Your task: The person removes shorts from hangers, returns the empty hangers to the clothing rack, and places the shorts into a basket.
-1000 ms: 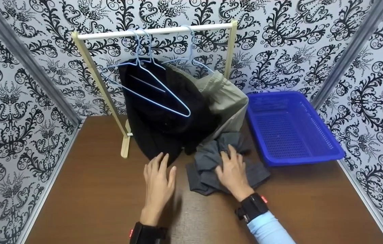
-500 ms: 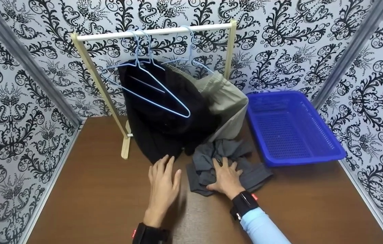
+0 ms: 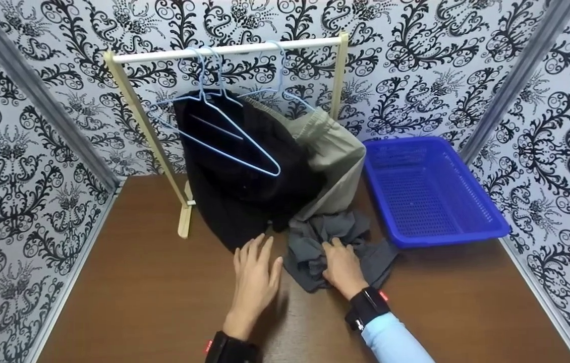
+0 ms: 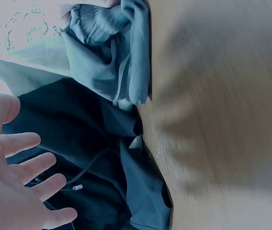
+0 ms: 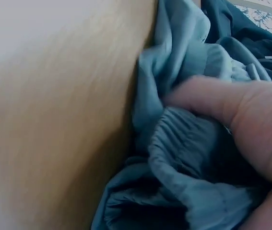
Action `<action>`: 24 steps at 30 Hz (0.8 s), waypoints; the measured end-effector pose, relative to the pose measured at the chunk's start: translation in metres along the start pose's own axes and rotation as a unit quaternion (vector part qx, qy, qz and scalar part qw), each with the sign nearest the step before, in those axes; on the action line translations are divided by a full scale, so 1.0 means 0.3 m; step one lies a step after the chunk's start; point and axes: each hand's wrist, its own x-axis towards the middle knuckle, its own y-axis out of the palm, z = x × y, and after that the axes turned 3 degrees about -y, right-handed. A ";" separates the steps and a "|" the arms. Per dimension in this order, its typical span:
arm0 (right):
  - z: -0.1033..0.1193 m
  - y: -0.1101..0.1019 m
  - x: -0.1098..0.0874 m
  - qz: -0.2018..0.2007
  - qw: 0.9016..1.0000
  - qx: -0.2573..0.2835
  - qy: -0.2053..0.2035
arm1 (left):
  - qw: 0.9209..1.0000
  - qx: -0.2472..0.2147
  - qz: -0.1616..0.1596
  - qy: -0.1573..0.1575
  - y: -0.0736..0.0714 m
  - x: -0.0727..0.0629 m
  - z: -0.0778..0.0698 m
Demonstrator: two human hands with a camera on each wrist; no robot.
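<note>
Crumpled grey elastic-waist pants [image 3: 310,252] lie on the brown table in front of the rack. My right hand [image 3: 344,267] grips them with curled fingers; in the right wrist view the thumb [image 5: 207,98] lies against the cloth beside a gathered elastic band [image 5: 171,148]. Part of the fabric is hidden under the hand. My left hand [image 3: 256,290] is over the table to the left of the pants, fingers extended, close to the lower edge of a hanging black garment [image 3: 229,217]. The left wrist view has its spread fingers [image 4: 35,167] holding nothing, with a drawstring on the black cloth behind.
A wooden rack with a white rail [image 3: 244,49] stands at the back. Light-blue hangers [image 3: 260,146] hang from it, bearing the black garment and beige pants [image 3: 335,151]. To the right sits a blue perforated basket [image 3: 446,239] on the table [image 3: 138,282]. Patterned walls enclose the table.
My right hand first drew back over the grey pants, then its spread fingers curled into the cloth, and the folds shifted. My left hand drifted right, towards the pants.
</note>
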 end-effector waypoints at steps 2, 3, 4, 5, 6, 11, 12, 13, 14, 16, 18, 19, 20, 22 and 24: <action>-0.012 0.000 -0.008 -0.025 1.000 -0.001 -0.016 | 1.000 -0.003 0.001 0.001 0.004 -0.001 -0.005; -0.019 0.000 -0.012 -0.036 0.999 0.000 -0.021 | 1.000 -0.003 0.002 0.001 0.006 -0.001 -0.008; -0.027 0.000 -0.016 -0.047 0.999 0.003 -0.023 | 1.000 -0.003 0.003 0.001 0.008 -0.002 -0.010; -0.036 -0.001 -0.021 -0.058 0.998 0.008 -0.026 | 1.000 -0.003 0.005 0.002 0.011 -0.002 -0.012; -0.046 -0.003 -0.025 -0.067 0.997 0.017 -0.025 | 1.000 -0.002 0.007 0.003 0.013 -0.001 -0.015; -0.097 -0.021 -0.039 -0.103 0.992 0.070 -0.017 | 1.000 0.002 0.020 0.010 0.020 -0.001 -0.031; -0.106 -0.026 -0.041 -0.110 0.991 0.080 -0.016 | 1.000 0.003 0.022 0.012 0.021 0.000 -0.035; -0.115 -0.030 -0.043 -0.118 0.989 0.087 -0.018 | 1.000 0.002 0.022 0.014 0.023 -0.001 -0.038; -0.122 -0.037 -0.045 -0.126 0.987 0.095 -0.018 | 1.000 0.003 0.023 0.017 0.025 -0.001 -0.041; -0.135 -0.054 -0.051 -0.139 0.984 0.110 -0.020 | 0.999 0.010 0.023 0.025 0.030 -0.002 -0.047; -0.144 -0.075 -0.056 -0.151 0.980 0.125 -0.021 | 0.999 0.013 0.023 0.033 0.035 -0.003 -0.053; -0.148 -0.087 -0.059 -0.155 0.979 0.130 -0.021 | 0.999 0.015 0.023 0.037 0.037 -0.003 -0.056; -0.152 -0.099 -0.061 -0.160 0.977 0.137 -0.020 | 0.999 0.017 0.024 0.041 0.039 -0.003 -0.059; -0.160 -0.125 -0.062 -0.174 0.973 0.151 -0.023 | 0.998 0.017 0.026 0.046 0.043 0.000 -0.065; -0.168 -0.148 -0.062 -0.197 0.967 0.161 -0.030 | 0.998 0.014 0.030 0.048 0.046 0.003 -0.073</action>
